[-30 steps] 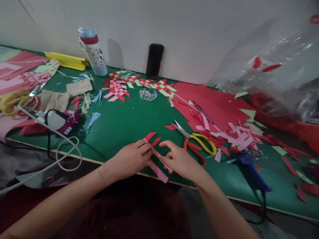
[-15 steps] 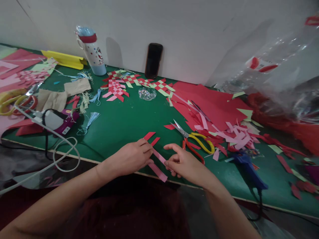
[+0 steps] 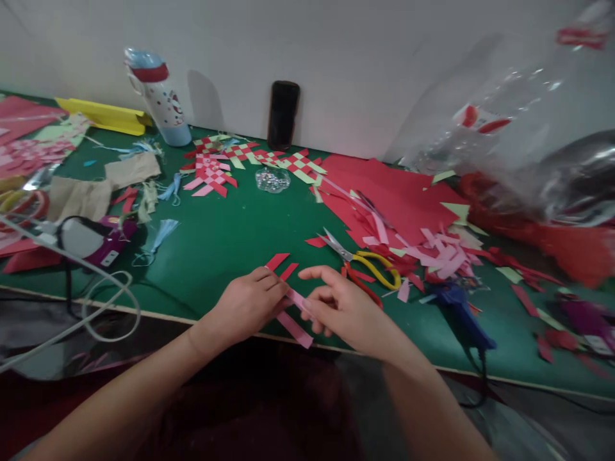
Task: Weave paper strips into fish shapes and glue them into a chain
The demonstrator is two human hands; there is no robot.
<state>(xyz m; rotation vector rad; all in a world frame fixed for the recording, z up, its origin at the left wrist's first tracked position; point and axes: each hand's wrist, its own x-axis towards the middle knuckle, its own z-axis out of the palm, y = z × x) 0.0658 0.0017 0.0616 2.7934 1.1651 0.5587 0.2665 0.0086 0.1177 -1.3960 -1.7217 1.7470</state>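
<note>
Near the front edge of the green table, my left hand (image 3: 252,301) is closed over crossed paper strips. Two red paper strips (image 3: 288,271) stick out beyond its fingers. Two pink paper strips (image 3: 295,330) come out on its right side, slanting toward me. My right hand (image 3: 339,307) pinches the upper pink strip between thumb and fingers, its index finger stretched out toward the left. Where the strips cross is hidden under my left hand. Scissors with yellow and red handles (image 3: 372,266) lie partly open just beyond my right hand.
Woven paper pieces (image 3: 211,171) and a clear dish of beads (image 3: 273,180) lie farther back. Red sheets (image 3: 389,192) and pink scraps (image 3: 449,256) cover the right, beside a blue glue gun (image 3: 464,317). A bottle (image 3: 161,102) and a phone (image 3: 283,115) stand along the wall. A white cable (image 3: 129,288) loops at left.
The whole scene has shifted left as the view turned right. My right hand has moved a little closer to my left along the pink strip. My left hand keeps its hold.
</note>
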